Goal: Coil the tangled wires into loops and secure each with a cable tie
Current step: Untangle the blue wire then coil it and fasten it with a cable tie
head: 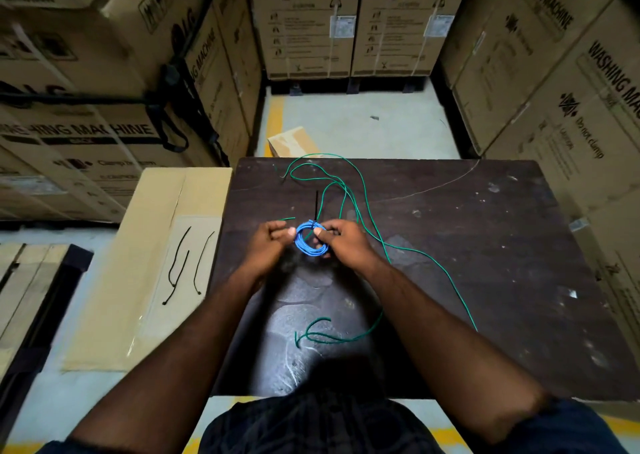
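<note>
A blue wire coil (pixel 310 244) is pinched above the surface (pixel 485 246) by the left hand (pixel 268 246) and right hand (pixel 341 244), so that its loops are kept together for the black cable tie (pixel 317 206); green wire (pixel 363 211) is left loose.

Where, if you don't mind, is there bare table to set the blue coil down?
Widest bare patch: the right half of the table, between the green wire and the right edge. A narrower strip lies between the left hand and the left edge. Crowded: the middle, where green wire loops beyond the blue coil and curls near the front.
</note>
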{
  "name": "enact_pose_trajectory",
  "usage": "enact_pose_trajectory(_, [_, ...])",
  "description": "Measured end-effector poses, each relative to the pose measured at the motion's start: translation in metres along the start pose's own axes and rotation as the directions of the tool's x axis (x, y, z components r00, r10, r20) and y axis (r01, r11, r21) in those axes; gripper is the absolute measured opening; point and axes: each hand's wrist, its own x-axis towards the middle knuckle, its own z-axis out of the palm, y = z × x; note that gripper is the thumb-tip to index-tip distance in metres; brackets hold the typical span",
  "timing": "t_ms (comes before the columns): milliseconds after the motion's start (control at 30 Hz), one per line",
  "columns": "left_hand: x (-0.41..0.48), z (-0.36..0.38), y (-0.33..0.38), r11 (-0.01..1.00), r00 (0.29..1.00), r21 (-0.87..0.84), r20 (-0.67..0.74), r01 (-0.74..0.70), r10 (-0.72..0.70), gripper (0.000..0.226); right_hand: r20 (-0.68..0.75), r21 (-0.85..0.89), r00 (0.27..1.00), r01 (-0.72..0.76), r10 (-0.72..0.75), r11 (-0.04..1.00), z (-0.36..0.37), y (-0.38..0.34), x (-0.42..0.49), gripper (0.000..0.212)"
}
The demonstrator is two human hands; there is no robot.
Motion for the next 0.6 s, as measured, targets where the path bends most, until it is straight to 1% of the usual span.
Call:
enact_pose_trajectory(67, [-0.001,-0.006,-0.015,0.997,0.995,-0.02,0.07,0.069,-0.067,0.037,0.047,0.066,0.994,-0.097,0.094,0.993,0.009,0.001,0.001,0.015])
enact_pose_trajectory(133, [-0.001,-0.012,-0.027,0.995,0.995,-0.07,0.078,0.075,-0.07,0.037,0.074,0.116,0.987,-0.147,0.139,0.982,0.02,0.003,0.003,0.019])
enact_pose_trajectory(200, [0.002,-0.019,-0.032,0.994,0.997,-0.088,0.041,0.067,-0.064,0.035,0.079,0.151,0.983,-0.175,0.164,0.973,0.031,0.007,0.006,0.023])
enact_pose_trajectory(267, [0.009,-0.027,-0.038,0.992,0.996,-0.087,-0.01,0.087,-0.088,0.034,0.07,0.177,0.98,-0.198,0.188,0.964,0.044,0.011,0.01,0.025])
enact_pose_trajectory(300, [0.014,-0.032,-0.042,0.991,0.994,-0.09,-0.031,0.101,-0.105,0.035,0.061,0.193,0.978,-0.208,0.2,0.959,0.05,0.013,0.013,0.024])
enact_pose_trajectory(367, [0.024,-0.042,-0.053,0.988,0.989,-0.082,-0.062,0.129,-0.134,0.038,0.033,0.188,0.973,-0.232,0.23,0.954,0.064,0.015,0.019,0.014])
enact_pose_trajectory(433, [0.032,-0.051,-0.064,0.987,0.984,-0.069,-0.088,0.148,-0.153,0.04,-0.007,0.16,0.964,-0.263,0.267,0.951,0.077,0.018,0.024,0.006])
enact_pose_trajectory(500, [0.04,-0.057,-0.073,0.986,0.98,-0.055,-0.114,0.16,-0.165,0.039,-0.058,0.104,0.955,-0.283,0.29,0.953,0.088,0.023,0.03,0.006])
enact_pose_trajectory(567, [0.049,-0.062,-0.08,0.986,0.98,-0.019,-0.116,0.163,-0.164,0.038,-0.11,-0.029,0.958,-0.27,0.266,0.962,0.098,0.029,0.037,0.009])
enact_pose_trajectory(600, [0.053,-0.064,-0.08,0.985,0.978,-0.001,-0.119,0.171,-0.17,0.038,-0.119,-0.14,0.965,-0.25,0.235,0.958,0.102,0.03,0.04,0.013])
